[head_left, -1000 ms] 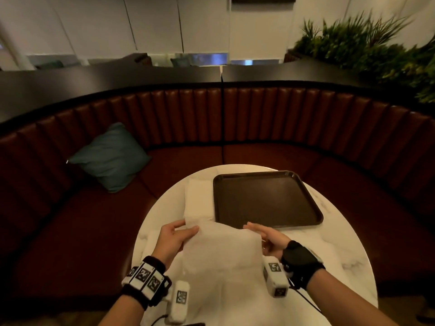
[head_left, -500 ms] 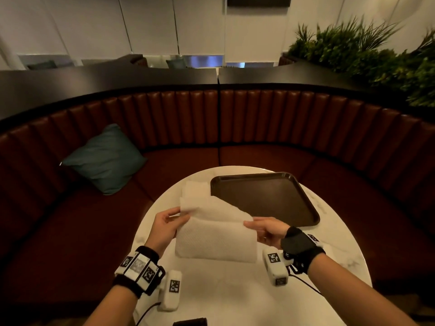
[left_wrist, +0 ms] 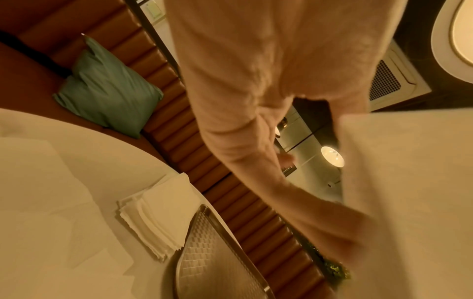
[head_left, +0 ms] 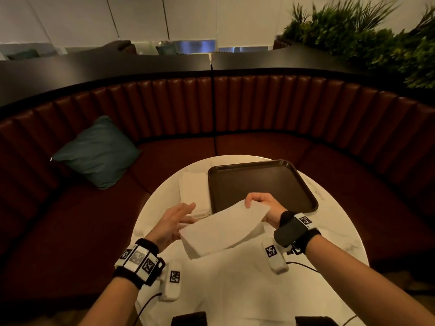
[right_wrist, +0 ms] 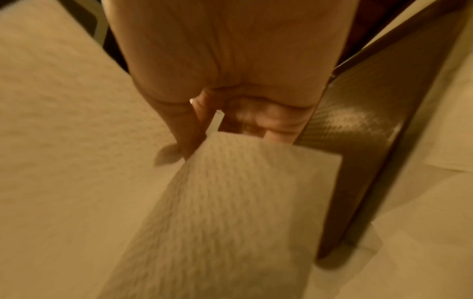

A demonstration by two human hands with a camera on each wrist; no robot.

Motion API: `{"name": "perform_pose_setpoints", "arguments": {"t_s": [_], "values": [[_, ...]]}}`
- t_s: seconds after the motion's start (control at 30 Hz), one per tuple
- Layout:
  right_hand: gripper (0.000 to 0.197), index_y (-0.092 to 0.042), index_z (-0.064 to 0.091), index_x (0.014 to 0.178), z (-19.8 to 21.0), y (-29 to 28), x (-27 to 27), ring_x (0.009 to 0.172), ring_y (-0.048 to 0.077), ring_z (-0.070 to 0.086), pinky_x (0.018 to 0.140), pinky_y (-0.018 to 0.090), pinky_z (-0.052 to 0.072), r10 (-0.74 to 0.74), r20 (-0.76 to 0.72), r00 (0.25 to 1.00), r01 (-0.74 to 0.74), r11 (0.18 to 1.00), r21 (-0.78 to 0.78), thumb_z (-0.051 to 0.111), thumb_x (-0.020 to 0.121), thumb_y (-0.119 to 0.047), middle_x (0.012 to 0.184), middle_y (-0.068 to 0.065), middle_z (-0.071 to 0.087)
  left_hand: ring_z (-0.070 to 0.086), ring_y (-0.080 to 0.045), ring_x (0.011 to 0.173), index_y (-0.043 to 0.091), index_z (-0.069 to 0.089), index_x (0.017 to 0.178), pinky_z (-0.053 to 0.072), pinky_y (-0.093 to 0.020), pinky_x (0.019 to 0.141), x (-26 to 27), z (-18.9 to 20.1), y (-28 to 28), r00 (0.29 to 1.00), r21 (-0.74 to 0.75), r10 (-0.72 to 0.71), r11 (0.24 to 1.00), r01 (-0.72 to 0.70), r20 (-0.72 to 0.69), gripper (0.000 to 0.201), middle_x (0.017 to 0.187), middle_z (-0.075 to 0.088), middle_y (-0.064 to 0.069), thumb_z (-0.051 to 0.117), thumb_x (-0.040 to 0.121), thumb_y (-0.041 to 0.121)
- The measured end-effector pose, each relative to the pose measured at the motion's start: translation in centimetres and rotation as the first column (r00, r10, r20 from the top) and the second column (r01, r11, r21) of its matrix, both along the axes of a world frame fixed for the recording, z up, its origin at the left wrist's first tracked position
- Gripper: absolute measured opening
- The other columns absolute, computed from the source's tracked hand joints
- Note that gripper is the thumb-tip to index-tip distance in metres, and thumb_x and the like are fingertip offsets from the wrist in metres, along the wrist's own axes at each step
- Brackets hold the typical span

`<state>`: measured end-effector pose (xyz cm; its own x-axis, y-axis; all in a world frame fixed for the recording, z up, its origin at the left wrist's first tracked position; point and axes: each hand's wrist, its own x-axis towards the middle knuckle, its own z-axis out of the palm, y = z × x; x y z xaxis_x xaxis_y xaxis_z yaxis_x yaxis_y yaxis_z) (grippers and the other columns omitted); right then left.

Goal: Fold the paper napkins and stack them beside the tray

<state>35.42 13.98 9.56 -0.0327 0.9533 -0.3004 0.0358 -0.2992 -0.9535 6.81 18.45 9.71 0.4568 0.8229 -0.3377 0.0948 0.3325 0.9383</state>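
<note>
Landmark: dark brown rectangular plastic tray [head_left: 259, 184] with a textured floor, lying flat on the round white marble-look table [head_left: 329, 222], toward its far side.

Right hand [head_left: 264, 207] is at the tray's near edge, thumb and fingers curled onto the upper right corner of a folded white embossed paper napkin [head_left: 221, 229]. Right wrist view confirms it: thumb [right_wrist: 184, 129] on one face, fingers behind, napkin [right_wrist: 230, 202] clamped between them, tray [right_wrist: 358, 121] right beside it.

The napkin is off the table, held in the air just in front of the tray's near-left corner, tilted, right end higher than left. Looks like a double layer along its lower left edge, but that part is soft, so not sure.

Left hand [head_left: 174, 223] is left of the tray's near-left corner, fingers straight and relaxed, not gripping. Fingertips sit at the napkin's left end; touching or just short, cannot tell. In the left wrist view the hand [left_wrist: 256, 101] is blurred, fingers extended.

Stack of folded white paper napkins [head_left: 194, 194] lies flat on the table, right against the tray's left edge. Left wrist view shows the stack [left_wrist: 156, 214] slightly fanned, several layers, next to the tray [left_wrist: 212, 252].

More unfolded white paper sheets [head_left: 235, 290] are spread on the table in front of the tray, under both wrists.

Teal square cushion [head_left: 96, 152] sits on the reddish-brown padded booth bench [head_left: 306, 109], well left of the tray.
</note>
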Motion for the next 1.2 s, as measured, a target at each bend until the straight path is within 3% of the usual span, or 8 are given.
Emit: {"name": "perform_pose_setpoints", "arguments": {"t_s": [0.1,0.2,0.27,0.4,0.63,0.83,1.0,1.2], "values": [[0.017,-0.016,0.067,0.081,0.2,0.7,-0.8,0.092,0.030,0.065,0.077,0.038,0.057,0.058,0.067,0.996,-0.062,0.997,0.055,0.056,0.093,-0.009,0.099,0.009,0.064,0.069,-0.027,0.071,0.015,0.065,0.106,0.053,-0.030,0.058,0.5,0.4,0.1,0.964,-0.016,-0.231,0.973,0.231,-0.132,0.059,0.093,0.072,-0.011,0.083,0.063,0.051],[0.016,-0.020,0.069,0.101,0.5,1.7,-1.5,0.085,0.021,0.068,0.074,0.033,0.055,0.020,0.036,0.999,-0.023,0.996,0.084,0.058,0.093,-0.011,0.095,0.005,0.069,0.070,-0.031,0.086,0.015,0.068,0.105,0.055,-0.034,0.068,0.8,-0.1,0.2,0.924,-0.014,-0.334,0.941,0.338,-0.187,0.032,0.097,0.074,-0.015,0.080,0.076,0.016],[0.023,-0.023,0.065,0.113,0.3,2.4,-1.7,0.083,0.019,0.068,0.069,0.030,0.055,-0.030,-0.008,1.000,0.031,0.998,0.057,0.057,0.094,-0.013,0.097,0.007,0.070,0.068,-0.030,0.087,0.011,0.068,0.108,0.052,-0.036,0.073,0.9,-0.8,0.6,0.942,0.001,-0.285,0.957,0.290,-0.175,0.039,0.095,0.072,-0.016,0.083,0.072,0.013],[0.026,-0.025,0.057,0.123,-0.6,2.9,-0.5,0.071,0.019,0.066,0.054,0.024,0.054,-0.168,-0.143,0.975,0.159,0.985,-0.071,0.053,0.097,-0.025,0.102,0.011,0.071,0.065,-0.030,0.090,0.004,0.059,0.117,0.045,-0.041,0.079,1.5,-1.7,2.8,0.996,0.039,0.063,0.997,-0.060,-0.066,0.043,0.096,0.074,-0.014,0.077,0.078,0.007],[0.026,-0.025,0.058,0.122,-3.9,1.3,2.8,0.069,0.018,0.067,0.055,0.025,0.050,-0.299,-0.113,0.947,0.277,0.944,-0.177,0.052,0.097,-0.033,0.102,0.009,0.073,0.068,-0.023,0.097,0.005,0.054,0.129,0.057,-0.029,0.072,3.4,-4.4,11.0,0.894,-0.112,0.443,0.894,-0.434,0.072,0.043,0.114,0.068,-0.011,0.065,0.087,0.000],[0.027,-0.023,0.059,0.121,-6.2,-0.3,4.8,0.073,0.019,0.066,0.054,0.024,0.050,-0.373,-0.093,0.923,0.340,0.905,-0.257,0.052,0.097,-0.033,0.100,0.009,0.073,0.064,-0.024,0.094,0.003,0.054,0.128,0.052,-0.027,0.064,5.2,-7.5,15.7,0.893,-0.081,0.433,0.892,-0.444,-0.122,0.043,0.120,0.064,-0.016,0.064,0.087,-0.003],[0.025,-0.023,0.060,0.119,-7.6,-1.4,5.8,0.072,0.018,0.066,0.055,0.024,0.049,-0.421,-0.072,0.904,0.385,0.876,-0.290,0.052,0.097,-0.034,0.100,0.011,0.072,0.060,-0.030,0.102,0.000,0.050,0.132,0.047,-0.034,0.082,5.3,-9.8,17.3,0.850,-0.007,0.411,0.899,-0.438,-0.330,0.047,0.119,0.061,-0.020,0.064,0.087,-0.005],[0.022,-0.023,0.063,0.114,-8.4,-2.8,7.0,0.071,0.018,0.066,0.057,0.025,0.048,-0.471,-0.041,0.881,0.439,0.848,-0.297,0.052,0.098,-0.032,0.096,0.008,0.073,0.060,-0.034,0.111,0.002,0.057,0.127,0.049,-0.034,0.087,4.5,-11.4,18.3,0.752,0.122,0.377,0.920,-0.374,-0.541,0.049,0.125,0.061,-0.021,0.074,0.081,0.005]]}}
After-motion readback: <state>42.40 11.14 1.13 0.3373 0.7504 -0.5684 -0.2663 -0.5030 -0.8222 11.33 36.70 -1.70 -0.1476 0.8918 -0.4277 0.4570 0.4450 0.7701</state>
